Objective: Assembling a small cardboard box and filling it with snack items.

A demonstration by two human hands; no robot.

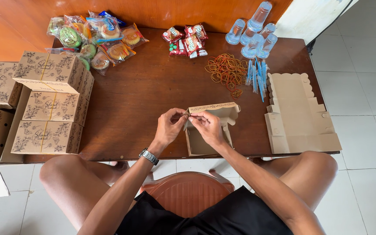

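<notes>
- A half-folded brown cardboard box (209, 126) sits open at the near edge of the wooden table (144, 95); the left hand (169, 126) and right hand (207, 126) pinch its top-left corner flap.
- Printed, banded closed boxes (51, 102) are stacked at left.
- Wrapped cakes (94, 39) and red packets (187, 41) lie along the far edge.
- Flat box blanks (299, 115) lie at right.

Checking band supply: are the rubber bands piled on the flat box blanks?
No: the rubber bands lie loose on the wooden table, left of the flat box blanks.
</notes>
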